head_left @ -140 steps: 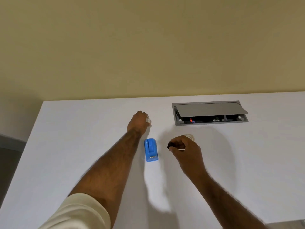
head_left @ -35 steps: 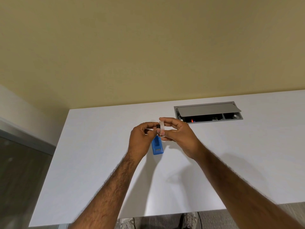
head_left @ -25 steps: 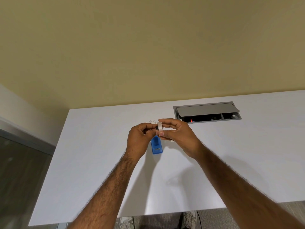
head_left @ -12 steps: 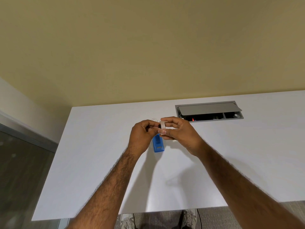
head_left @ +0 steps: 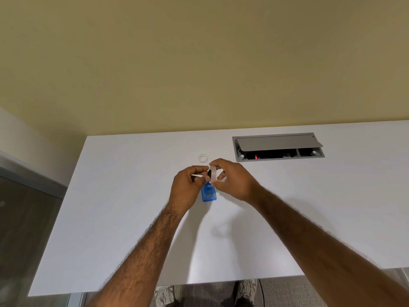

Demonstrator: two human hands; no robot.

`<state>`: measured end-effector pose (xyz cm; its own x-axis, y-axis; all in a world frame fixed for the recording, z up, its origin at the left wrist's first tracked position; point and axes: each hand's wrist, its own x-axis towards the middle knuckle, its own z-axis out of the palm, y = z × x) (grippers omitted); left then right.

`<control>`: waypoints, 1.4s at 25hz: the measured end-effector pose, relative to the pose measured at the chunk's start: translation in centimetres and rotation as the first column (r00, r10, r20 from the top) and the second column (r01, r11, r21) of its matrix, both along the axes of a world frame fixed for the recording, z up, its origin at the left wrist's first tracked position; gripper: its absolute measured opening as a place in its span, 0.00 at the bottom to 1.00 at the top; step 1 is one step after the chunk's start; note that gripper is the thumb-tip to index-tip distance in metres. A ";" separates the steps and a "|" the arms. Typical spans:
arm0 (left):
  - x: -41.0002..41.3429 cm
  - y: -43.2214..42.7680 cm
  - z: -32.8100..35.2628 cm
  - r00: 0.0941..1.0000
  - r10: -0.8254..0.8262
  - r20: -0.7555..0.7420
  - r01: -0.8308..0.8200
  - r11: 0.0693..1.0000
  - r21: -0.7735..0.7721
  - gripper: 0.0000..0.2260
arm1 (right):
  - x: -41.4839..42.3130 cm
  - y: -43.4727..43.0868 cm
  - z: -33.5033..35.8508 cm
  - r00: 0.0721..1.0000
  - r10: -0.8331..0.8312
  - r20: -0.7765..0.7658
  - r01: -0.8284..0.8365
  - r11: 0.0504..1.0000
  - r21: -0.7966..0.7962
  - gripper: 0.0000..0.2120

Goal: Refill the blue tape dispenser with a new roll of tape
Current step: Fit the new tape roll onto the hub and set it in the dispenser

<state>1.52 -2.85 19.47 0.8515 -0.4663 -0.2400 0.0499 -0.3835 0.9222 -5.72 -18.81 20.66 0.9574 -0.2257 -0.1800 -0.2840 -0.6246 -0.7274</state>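
The blue tape dispenser [head_left: 209,194] lies flat on the white table [head_left: 132,218], partly hidden under my hands. Just above it, my right hand [head_left: 235,179] pinches a new clear tape roll [head_left: 213,175], held upright and seen edge-on. My left hand [head_left: 187,185] is closed on a small black hub piece [head_left: 209,173] pressed against the roll's left side. How far the piece sits inside the roll cannot be told. An empty white tape ring [head_left: 203,158] lies flat on the table just beyond my hands.
A grey cable box [head_left: 278,147] with its lid half open is set into the table at the back right. The table's left edge [head_left: 59,218] and near edge drop to the floor. A beige wall stands behind the table.
Earlier my hands were apart on the table, the left one out by the white ring. Now they meet above the dispenser with roll and black piece together, barely shifting over the last second.
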 end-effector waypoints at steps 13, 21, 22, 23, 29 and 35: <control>1.9 -1.8 -10.2 0.998 0.028 -0.055 -0.012 0.959 0.283 0.09 | 4.1 -0.8 -10.7 0.994 0.006 -0.105 -0.029 0.974 -0.224 0.19; 1.4 -1.6 -13.3 0.998 -0.027 -0.054 0.045 0.931 0.363 0.14 | 5.5 -0.9 -13.2 0.993 0.039 -0.114 -0.065 0.971 -0.229 0.20; 1.4 -1.5 -13.5 0.998 -0.027 -0.051 0.044 0.930 0.366 0.14 | 5.6 -0.9 -13.4 0.992 0.046 -0.119 -0.072 0.970 -0.230 0.20; 1.4 -1.4 -13.6 0.999 -0.027 -0.046 0.042 0.927 0.372 0.13 | 5.7 -1.0 -13.6 0.991 0.049 -0.126 -0.077 0.970 -0.232 0.20; 1.6 -1.5 -13.8 0.999 -0.039 -0.038 0.050 0.926 0.375 0.13 | 5.6 -0.9 -14.8 0.987 0.053 -0.154 -0.089 0.968 -0.235 0.19; 1.6 -1.5 -13.9 0.998 -0.035 -0.048 0.050 0.930 0.364 0.13 | 5.6 -0.8 -15.2 0.983 0.050 -0.174 -0.091 0.968 -0.232 0.20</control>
